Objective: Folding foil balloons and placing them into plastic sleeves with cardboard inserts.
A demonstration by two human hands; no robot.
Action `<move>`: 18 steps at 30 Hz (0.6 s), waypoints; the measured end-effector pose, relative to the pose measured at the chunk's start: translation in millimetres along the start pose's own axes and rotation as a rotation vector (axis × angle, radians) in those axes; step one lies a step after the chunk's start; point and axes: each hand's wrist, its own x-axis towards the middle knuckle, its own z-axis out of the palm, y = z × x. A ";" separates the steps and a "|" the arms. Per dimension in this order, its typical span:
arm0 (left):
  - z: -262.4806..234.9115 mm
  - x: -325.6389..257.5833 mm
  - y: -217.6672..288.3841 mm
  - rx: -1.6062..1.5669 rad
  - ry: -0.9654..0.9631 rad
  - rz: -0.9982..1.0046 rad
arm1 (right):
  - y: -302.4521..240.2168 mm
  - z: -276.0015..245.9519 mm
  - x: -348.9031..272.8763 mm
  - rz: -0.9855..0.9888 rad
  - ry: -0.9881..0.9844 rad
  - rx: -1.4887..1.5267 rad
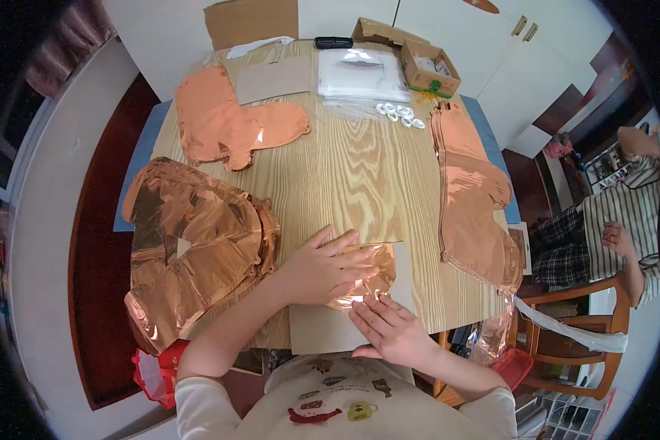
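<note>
Taking the foil under my hands as the clock's centre, the only print near me is on my shirt point(429, 411) at 6 o'clock: little coloured pictures, with marks among them too small to read. The small cardboard box point(430, 71), just past 12, bears a green mark I can't make out, and glare blurs the clear plastic packets point(359, 77) at 12. The white rings point(400, 114) lie just nearer me, overlapping.

My left hand point(323, 270) lies flat with fingers spread, covering the left part of the copper foil piece point(383, 270). My right hand point(392, 332) is open too, fingertips on its near edge; neither grips anything. The foil rests on a grey card point(317, 334), partly hidden by my hands, so I can't tell its full outline.

Foil shapes lie overlapping at 9 o'clock point(198, 253), hiding those beneath; more are at 10 to 11 point(231, 125) and 2 point(473, 198). Between 2 and 3, a person in stripes point(609, 227) is cut off by the dark rim.
</note>
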 end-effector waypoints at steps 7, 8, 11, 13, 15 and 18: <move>-0.5 -8.4 9.0 -0.039 -0.009 0.034 | 9.8 -9.5 4.7 0.018 -0.007 0.136; -1.0 -9.1 8.3 -0.035 -0.023 0.029 | 18.0 -15.2 5.3 0.042 -0.016 0.225; -0.5 -9.4 8.5 -0.026 -0.042 0.024 | 42.1 -16.0 27.7 0.244 0.091 0.328; 2.1 -9.3 8.0 -0.022 -0.014 0.035 | 54.7 -5.5 40.4 0.317 0.124 0.271; 0.5 -7.6 9.7 -0.014 -0.024 0.039 | 65.2 12.6 44.7 0.279 0.077 0.156; -2.9 -5.6 10.4 -0.046 -0.020 0.023 | 68.3 23.2 36.6 0.187 0.041 0.008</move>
